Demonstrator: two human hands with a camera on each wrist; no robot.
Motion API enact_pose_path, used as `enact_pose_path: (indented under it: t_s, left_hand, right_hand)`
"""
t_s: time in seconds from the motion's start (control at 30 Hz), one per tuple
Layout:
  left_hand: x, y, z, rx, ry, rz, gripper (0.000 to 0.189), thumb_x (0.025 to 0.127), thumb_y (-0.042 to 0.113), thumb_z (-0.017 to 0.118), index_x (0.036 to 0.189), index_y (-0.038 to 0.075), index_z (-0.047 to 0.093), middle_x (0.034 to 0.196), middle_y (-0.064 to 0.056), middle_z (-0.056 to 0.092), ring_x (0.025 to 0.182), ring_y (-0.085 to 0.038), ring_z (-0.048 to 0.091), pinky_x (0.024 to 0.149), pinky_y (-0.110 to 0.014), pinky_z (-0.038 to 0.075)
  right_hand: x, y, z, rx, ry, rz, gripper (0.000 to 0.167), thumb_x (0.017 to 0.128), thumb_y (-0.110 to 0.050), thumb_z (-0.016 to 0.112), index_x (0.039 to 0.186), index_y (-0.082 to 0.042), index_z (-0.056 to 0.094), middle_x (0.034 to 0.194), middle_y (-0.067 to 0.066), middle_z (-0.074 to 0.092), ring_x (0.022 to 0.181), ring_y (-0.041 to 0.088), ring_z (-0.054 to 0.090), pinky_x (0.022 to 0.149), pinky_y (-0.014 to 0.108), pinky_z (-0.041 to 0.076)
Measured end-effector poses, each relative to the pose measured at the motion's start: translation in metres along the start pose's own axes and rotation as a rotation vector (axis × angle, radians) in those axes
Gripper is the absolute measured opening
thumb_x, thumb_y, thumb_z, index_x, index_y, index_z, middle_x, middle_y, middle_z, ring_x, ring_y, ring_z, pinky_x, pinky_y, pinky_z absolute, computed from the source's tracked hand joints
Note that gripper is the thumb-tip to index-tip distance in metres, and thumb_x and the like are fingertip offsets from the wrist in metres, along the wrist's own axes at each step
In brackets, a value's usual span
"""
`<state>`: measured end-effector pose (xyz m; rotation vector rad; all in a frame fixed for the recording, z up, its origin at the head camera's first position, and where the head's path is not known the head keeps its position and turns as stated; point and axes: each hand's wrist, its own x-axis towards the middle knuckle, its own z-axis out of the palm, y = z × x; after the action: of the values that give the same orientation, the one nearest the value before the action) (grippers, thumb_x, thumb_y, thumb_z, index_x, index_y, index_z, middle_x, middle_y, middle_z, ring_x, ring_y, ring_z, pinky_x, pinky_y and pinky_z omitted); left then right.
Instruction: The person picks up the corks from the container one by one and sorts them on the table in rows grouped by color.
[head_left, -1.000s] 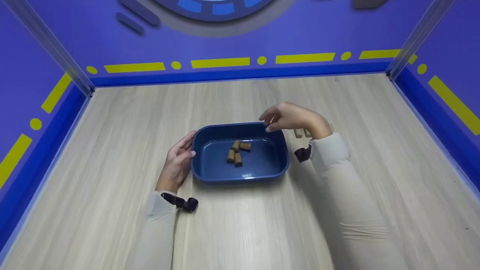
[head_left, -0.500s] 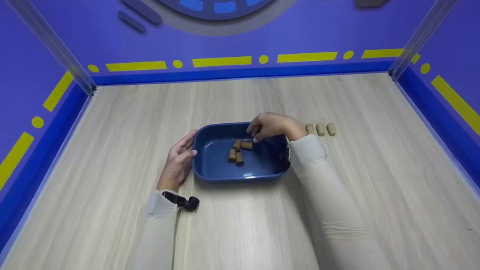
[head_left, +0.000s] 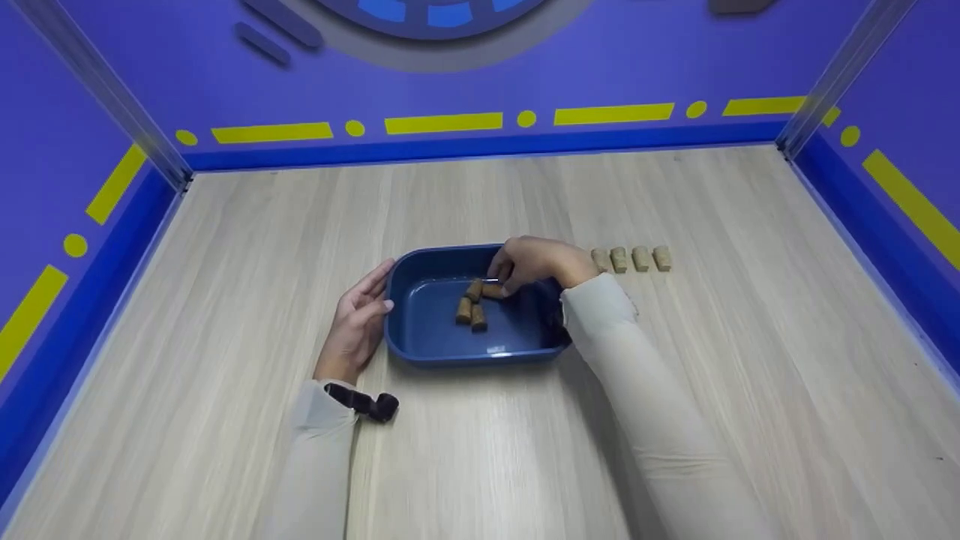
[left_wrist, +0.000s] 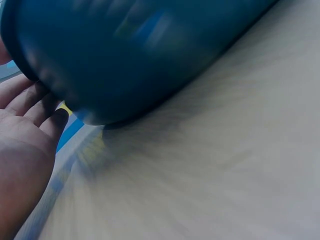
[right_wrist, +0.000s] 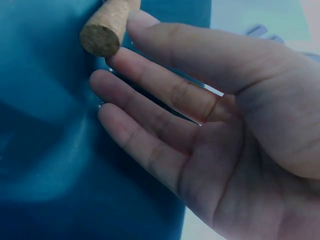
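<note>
A dark blue plastic basin with rounded corners stands on the table, several corks lying together on its floor. My left hand holds the basin's left side, thumb on the rim and fingers along the outer wall; in the left wrist view the left hand is at the basin's corner. Reaching over the right part of the basin, my right hand pinches the rightmost cork. The right wrist view has this cork between thumb and forefinger, the other fingers loosely extended.
Several more corks stand in a row on the wooden table, right of the basin and beyond the right wrist. A purple-blue panel wall with yellow marks encloses the table at the back and sides.
My right hand has moved left and down into the basin, from its back right rim to the rightmost cork. More of the cork row shows behind it. The left hand keeps its hold.
</note>
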<state>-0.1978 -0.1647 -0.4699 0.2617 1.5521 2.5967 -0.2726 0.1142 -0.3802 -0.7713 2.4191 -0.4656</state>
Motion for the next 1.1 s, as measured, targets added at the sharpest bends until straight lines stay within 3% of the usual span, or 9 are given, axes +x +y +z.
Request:
enact_pose_path:
  t_s: [0.4,0.7,1.1]
  left_hand:
    - [0.000,0.002,0.002,0.002,-0.001,-0.005,0.069,0.080,-0.016,0.041,0.146,-0.013,0.021,0.156,-0.026,0.023,0.138,-0.022,0.035,0.105,-0.021,0.040]
    - [-0.001,0.000,-0.001,0.026,0.000,0.003,0.068,0.080,-0.016,0.042,0.146,-0.014,0.021,0.155,-0.026,0.025,0.135,-0.018,0.040,0.105,-0.021,0.040]
    - [-0.001,0.001,0.001,0.026,0.013,0.001,0.068,0.081,-0.016,0.040,0.146,-0.015,0.021,0.155,-0.028,0.022,0.132,-0.016,0.043,0.103,-0.020,0.041]
  right_hand:
    - [0.005,-0.003,0.011,-0.032,0.024,0.039,0.032,0.080,-0.010,0.073,0.112,-0.010,0.072,0.107,0.008,0.072,0.099,0.020,0.066,0.088,0.037,0.053]
    - [0.000,-0.003,0.006,-0.002,0.012,-0.050,0.030,0.081,-0.005,0.069,0.111,-0.007,0.072,0.101,0.010,0.073,0.086,0.013,0.061,0.079,0.029,0.052]
    - [-0.026,0.000,-0.018,0.076,0.115,-0.123,0.031,0.080,0.000,0.066,0.109,-0.008,0.073,0.101,0.011,0.072,0.088,0.018,0.061,0.073,0.028,0.050]
